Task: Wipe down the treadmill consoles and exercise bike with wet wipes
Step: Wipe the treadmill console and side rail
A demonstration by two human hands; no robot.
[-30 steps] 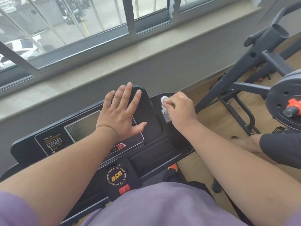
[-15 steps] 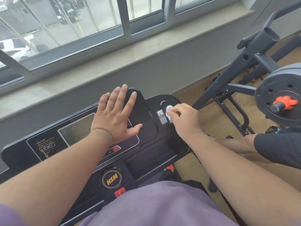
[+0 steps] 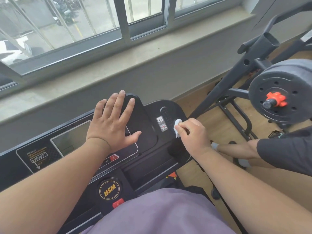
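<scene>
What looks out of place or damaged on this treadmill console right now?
Nothing stands out. The treadmill console looks intact and dry, the left hand rests flat on it, and the right hand pinches a crumpled wet wipe against its right end.

Bright, even daylight enters through the window (image 3: 81, 26) at top; the scene outside is washed out and hazy. Shadows are soft, with a faint sheen on the black console (image 3: 145, 125) and its screen (image 3: 70, 141). Wide-angle distortion bows the sill (image 3: 152, 53) and stretches the forearms at the lower edge; detail is slightly soft throughout, console lettering barely legible.
</scene>
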